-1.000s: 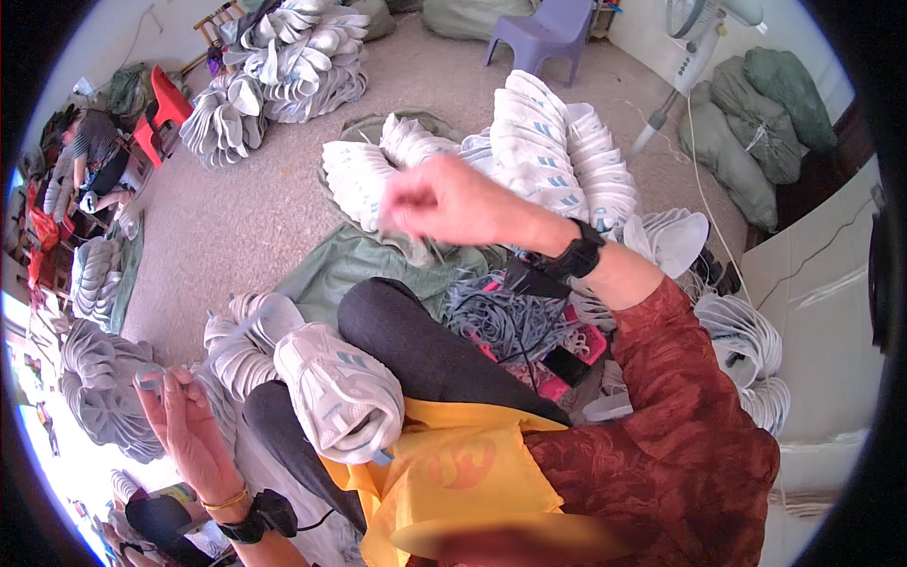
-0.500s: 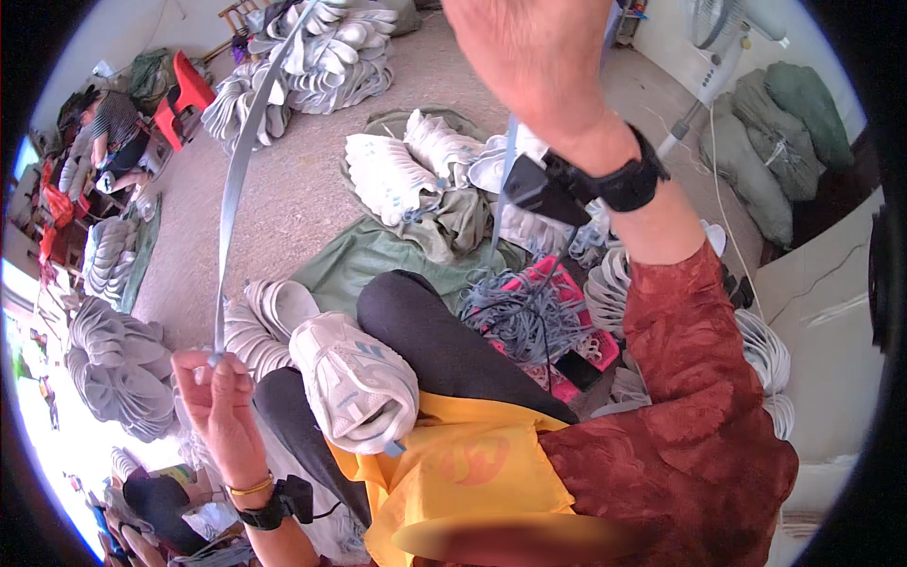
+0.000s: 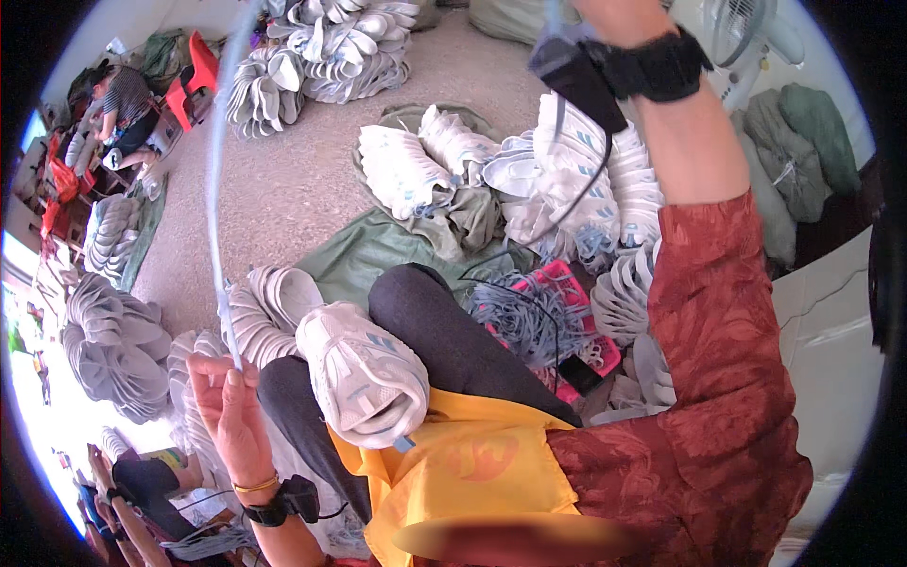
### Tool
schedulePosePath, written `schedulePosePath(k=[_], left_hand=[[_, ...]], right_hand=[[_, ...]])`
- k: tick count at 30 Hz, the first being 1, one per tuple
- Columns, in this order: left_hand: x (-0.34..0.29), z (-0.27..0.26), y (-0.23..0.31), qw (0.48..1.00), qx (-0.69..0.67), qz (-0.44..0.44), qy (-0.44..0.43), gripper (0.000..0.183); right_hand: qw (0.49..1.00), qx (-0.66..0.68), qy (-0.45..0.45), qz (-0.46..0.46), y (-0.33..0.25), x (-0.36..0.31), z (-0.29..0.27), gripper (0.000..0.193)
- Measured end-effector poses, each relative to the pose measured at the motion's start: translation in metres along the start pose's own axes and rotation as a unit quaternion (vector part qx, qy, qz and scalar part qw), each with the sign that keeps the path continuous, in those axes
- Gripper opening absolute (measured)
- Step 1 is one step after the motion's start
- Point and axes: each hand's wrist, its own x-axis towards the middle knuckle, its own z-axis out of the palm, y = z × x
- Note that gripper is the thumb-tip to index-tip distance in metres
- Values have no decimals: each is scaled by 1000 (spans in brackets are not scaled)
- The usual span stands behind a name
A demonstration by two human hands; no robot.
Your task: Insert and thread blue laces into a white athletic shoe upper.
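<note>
Left hand (image 3: 231,416): finger and thumb clamped on a lace (image 3: 215,189) running upward, seemingly to straighten it. Right hand (image 3: 624,19): raised, cut off by the upper edge; grip cannot be told. Shoe (image 3: 364,373): on the lap (image 3: 453,345), apparently freeing both hands.
</note>
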Motion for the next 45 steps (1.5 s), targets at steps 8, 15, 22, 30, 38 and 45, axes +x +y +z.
schedulePosePath(k=[8, 15, 22, 30, 38, 45], left_hand=[[-3, 16, -13, 998, 55, -42, 1, 11], [-6, 23, -14, 993, 77, -51, -74, 14], [-8, 27, -19, 984, 129, -53, -109, 15], [-43, 20, -48, 932, 344, -98, -55, 30], [-82, 40, -52, 909, 413, -2, -57, 34], [-107, 27, -71, 906, 415, 29, -74, 39]], right_hand=[[880, 22, -423, 214, 7, -245, 8, 15], [651, 482, -341, 478, -152, -218, 104, 28], [571, 588, -403, 407, -174, -203, 132, 17], [680, 407, -315, 522, -175, -229, 104, 12], [804, 357, -289, 377, -256, -265, 81, 12], [818, 346, -268, 374, -280, -284, 78, 11]])
